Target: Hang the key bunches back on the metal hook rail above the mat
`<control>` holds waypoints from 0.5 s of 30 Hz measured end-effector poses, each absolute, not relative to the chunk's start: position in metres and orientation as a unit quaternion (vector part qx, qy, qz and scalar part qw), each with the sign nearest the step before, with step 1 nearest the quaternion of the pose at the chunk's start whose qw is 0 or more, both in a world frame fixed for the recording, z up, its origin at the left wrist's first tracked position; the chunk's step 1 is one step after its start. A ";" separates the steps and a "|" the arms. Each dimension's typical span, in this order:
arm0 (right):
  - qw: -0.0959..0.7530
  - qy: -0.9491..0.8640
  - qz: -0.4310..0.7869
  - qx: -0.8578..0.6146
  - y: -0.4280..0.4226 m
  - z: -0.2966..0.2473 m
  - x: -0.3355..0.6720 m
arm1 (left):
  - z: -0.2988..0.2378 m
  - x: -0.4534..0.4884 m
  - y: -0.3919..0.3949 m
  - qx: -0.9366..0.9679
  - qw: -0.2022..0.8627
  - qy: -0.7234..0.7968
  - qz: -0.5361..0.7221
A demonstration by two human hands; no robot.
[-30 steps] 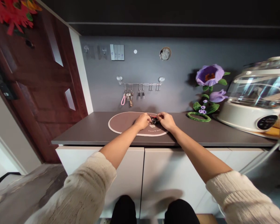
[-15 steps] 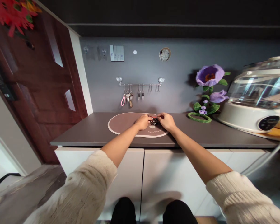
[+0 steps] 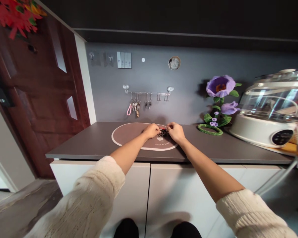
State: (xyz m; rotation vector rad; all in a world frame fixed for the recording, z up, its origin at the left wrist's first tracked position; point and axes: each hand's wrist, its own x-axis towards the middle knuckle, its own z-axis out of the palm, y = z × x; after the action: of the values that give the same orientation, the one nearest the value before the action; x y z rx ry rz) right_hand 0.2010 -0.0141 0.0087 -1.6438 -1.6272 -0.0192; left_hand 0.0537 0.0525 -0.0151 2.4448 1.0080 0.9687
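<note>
A small bunch of keys (image 3: 162,133), with metal rings and a bit of red, sits over the right half of a brown oval mat (image 3: 129,132) with a pale rim. My left hand (image 3: 151,131) comes at it from the left, its fingers closed on the bunch's edge. On the other side, my right hand (image 3: 176,132) has thumb and forefinger pinched together at the keys' right end. My fingers cover part of the bunch, so single keys are hard to make out.
More keys (image 3: 136,106) hang from a clear hook rail (image 3: 149,93) on the grey wall. A purple flower ornament (image 3: 220,86) and a white appliance with a clear top (image 3: 260,130) stand to the right. A dark shelf (image 3: 178,19) overhangs the counter (image 3: 84,140).
The view has tilted up slightly, so the scene sits lower. Both hands stay at the keys, with the right fingertips shifted slightly against the bunch.
</note>
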 end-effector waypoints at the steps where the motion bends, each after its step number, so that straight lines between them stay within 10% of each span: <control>1: 0.404 -0.643 -0.008 -0.651 -0.014 0.009 0.201 | -0.015 0.055 0.054 0.851 0.179 0.357 0.340; 15: 0.404 -0.623 -0.003 -0.670 -0.014 0.009 0.203 | -0.011 0.059 0.060 0.821 0.294 0.369 0.321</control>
State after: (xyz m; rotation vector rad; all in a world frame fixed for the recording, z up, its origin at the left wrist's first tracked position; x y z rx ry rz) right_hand 0.2025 -0.0142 0.0094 -1.6910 -1.5745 -0.0080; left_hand 0.0593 0.0598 -0.0114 2.1870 0.9814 0.8534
